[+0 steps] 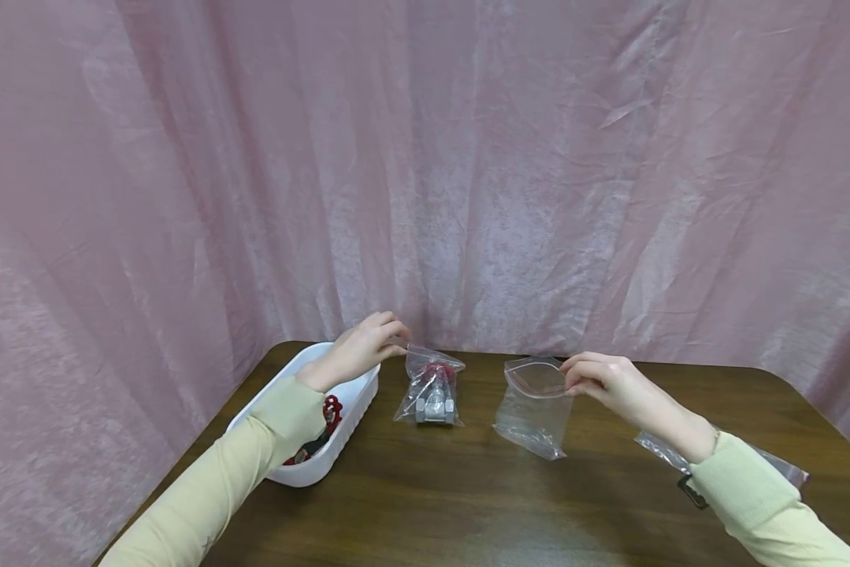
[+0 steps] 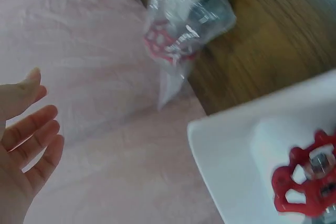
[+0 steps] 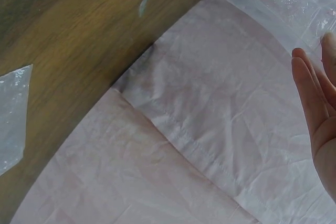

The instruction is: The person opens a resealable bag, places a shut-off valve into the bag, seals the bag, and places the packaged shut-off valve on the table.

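Observation:
My right hand pinches the rim of a clear zip bag between thumb and fingers. The bag's mouth gapes, and nothing shows inside it. In the right wrist view, the thumb and fingertips meet at the film's edge. My left hand hovers over the far end of a white bin, its fingers loosely bent and holding nothing. Just right of it, a second zip bag contains a metal valve with a red handwheel. The left wrist view shows a gap between this hand and that bag.
Inside the bin lie more valves with red handwheels. Further flat plastic bags rest on the right of the brown wooden table, partly behind the right forearm. A pink curtain hangs along the table's far edge.

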A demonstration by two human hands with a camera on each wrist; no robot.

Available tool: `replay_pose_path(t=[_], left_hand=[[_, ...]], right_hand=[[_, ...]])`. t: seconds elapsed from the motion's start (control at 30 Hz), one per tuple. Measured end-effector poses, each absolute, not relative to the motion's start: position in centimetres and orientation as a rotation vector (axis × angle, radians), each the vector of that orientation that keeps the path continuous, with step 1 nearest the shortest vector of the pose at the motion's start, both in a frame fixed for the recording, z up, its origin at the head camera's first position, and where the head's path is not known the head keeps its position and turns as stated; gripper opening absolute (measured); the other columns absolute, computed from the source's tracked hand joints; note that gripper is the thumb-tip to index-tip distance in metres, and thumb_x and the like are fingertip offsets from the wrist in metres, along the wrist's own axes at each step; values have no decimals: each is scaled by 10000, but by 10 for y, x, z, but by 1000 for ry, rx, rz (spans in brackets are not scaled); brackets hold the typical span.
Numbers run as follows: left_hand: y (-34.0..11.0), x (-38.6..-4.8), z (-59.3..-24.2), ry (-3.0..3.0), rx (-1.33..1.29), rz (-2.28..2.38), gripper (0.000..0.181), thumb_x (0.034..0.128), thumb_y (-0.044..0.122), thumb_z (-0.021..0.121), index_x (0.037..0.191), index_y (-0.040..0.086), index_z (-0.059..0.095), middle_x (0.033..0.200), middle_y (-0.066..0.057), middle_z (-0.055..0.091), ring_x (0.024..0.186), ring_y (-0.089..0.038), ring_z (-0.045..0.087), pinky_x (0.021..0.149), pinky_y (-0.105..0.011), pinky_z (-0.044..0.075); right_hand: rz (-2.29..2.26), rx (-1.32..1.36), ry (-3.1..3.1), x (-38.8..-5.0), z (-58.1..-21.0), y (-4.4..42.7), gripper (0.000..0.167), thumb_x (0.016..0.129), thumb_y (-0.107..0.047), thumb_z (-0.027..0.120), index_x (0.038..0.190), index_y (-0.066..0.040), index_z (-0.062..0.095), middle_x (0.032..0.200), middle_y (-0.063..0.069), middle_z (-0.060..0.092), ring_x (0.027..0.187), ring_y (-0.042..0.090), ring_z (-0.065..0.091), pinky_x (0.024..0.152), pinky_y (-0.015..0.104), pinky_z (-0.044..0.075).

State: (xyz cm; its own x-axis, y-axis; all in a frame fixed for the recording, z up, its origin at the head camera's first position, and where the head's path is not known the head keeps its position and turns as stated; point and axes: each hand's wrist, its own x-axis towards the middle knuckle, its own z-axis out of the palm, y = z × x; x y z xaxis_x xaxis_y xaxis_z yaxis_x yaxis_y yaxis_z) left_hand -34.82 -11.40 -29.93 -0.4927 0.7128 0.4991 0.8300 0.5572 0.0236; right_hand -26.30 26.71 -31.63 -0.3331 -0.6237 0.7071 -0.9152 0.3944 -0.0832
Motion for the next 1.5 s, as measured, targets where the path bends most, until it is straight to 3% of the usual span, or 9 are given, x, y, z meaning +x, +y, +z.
replay_pose_path(t=[0.37,0.7,1.1,1.37,1.5], left_hand=[[-160,-346,-314,-2904,-1120,-181,268,821,168,671,1002,-14,594,967,-126,550,883,-253,537,767,-349,423],[-176,-343,-327,-3305,-923,-119,197,798,194,680,868,38,582,707,11,509,658,-125,474,637,-286,399],[-174,-342,-338,-3353,-919,-29,145,761,123,709,740,68,576,640,21,509,582,-91,477,538,-234,401],[-172,-339,-336,-3334,-938,3,130,727,46,715,705,56,588,617,21,516,562,-86,474,512,-200,393],[-178,-310,-333,-3422,-372,-709,87,711,-8,542,700,78,548,636,-42,503,545,-141,440,454,-233,357]], right_hand=[[646,1308,-2090,-261,-317,264,347,572,147,736,777,-98,601,899,80,610,784,204,593,670,149,429],[625,1294,-2084,-262,-319,268,339,561,133,737,769,-99,603,887,87,612,777,221,596,691,136,419],[623,1320,-2060,-262,-319,268,359,549,145,739,775,-97,600,883,89,612,779,218,595,678,158,434],[649,1338,-2071,-264,-322,270,242,640,63,731,768,-91,596,886,94,611,810,177,587,693,133,420],[654,1331,-2083,-264,-321,270,285,617,96,731,778,-96,597,898,87,608,816,192,587,700,137,420]])
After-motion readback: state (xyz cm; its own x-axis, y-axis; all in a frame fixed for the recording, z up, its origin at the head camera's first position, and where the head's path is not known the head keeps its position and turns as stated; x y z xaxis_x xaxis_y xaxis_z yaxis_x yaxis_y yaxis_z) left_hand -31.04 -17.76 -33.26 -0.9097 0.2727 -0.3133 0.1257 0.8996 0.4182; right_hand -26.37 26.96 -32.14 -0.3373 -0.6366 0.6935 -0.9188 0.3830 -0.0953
